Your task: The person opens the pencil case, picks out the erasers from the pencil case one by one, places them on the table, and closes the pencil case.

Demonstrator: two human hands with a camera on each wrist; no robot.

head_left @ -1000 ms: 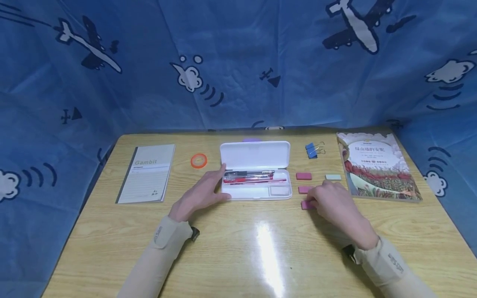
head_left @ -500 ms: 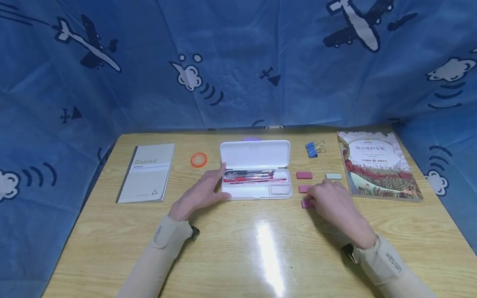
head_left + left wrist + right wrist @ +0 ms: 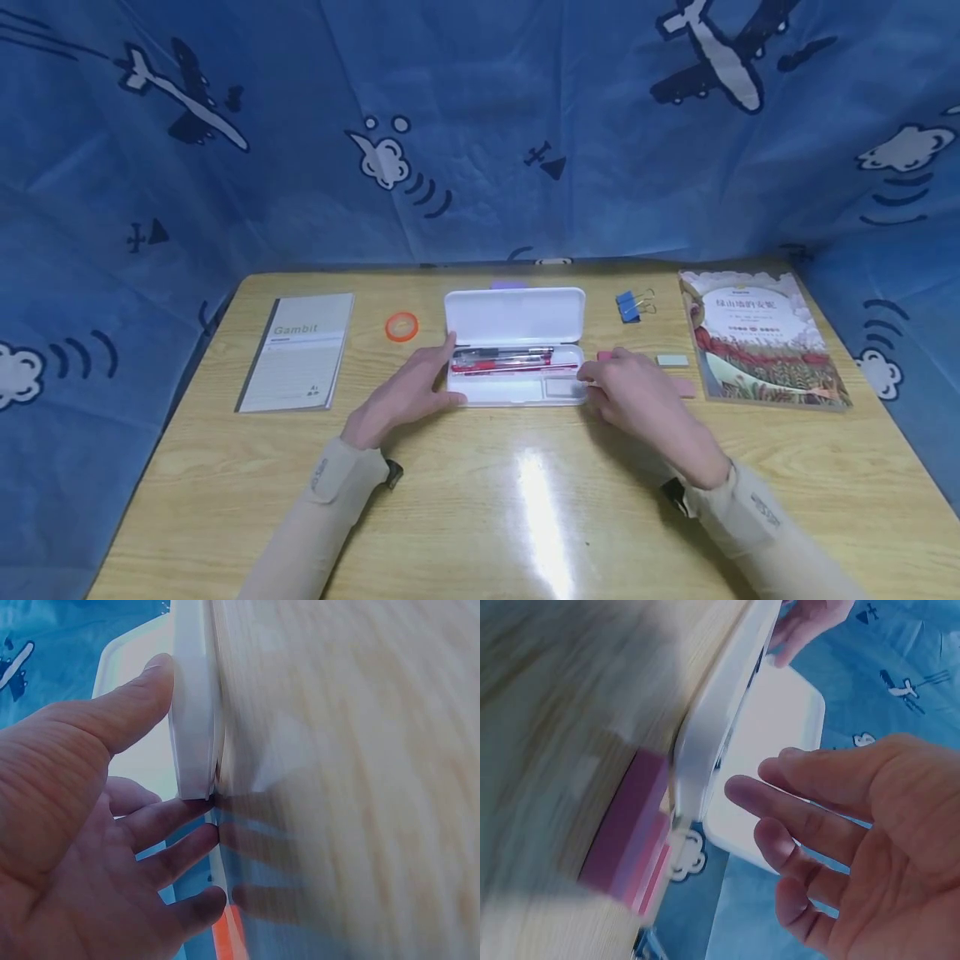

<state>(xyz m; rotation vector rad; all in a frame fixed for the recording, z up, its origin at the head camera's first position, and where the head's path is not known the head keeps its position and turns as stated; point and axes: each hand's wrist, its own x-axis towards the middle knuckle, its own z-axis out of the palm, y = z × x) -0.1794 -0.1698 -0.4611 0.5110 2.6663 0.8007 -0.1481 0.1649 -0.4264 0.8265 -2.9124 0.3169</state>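
Note:
A white pencil case (image 3: 513, 315) stands with its lid up and several pens (image 3: 502, 359) inside, black and red. My left hand (image 3: 401, 387) holds its left end, thumb at the front edge and forefinger by the hinge. At the case's right end is my right hand (image 3: 637, 396), fingertips right at the rim. In the right wrist view its thumb and forefinger tips lie close together, other fingers loosely bent, and nothing shows between them. Pink erasers (image 3: 626, 825) lie in a row beside the case, partly hidden by this hand in the head view.
Right of the hand lie a pale pink eraser (image 3: 684, 387) and a pale green eraser (image 3: 672, 361). Blue binder clips (image 3: 628, 307) and an illustrated book (image 3: 761, 337) are farther right. Orange tape (image 3: 402, 327) and a notebook (image 3: 296, 352) lie left. A purple item (image 3: 510, 285) shows behind the lid.
My right hand has moved left from the pink erasers to the case's right end, uncovering the pale pink eraser. My left hand has stayed on the case.

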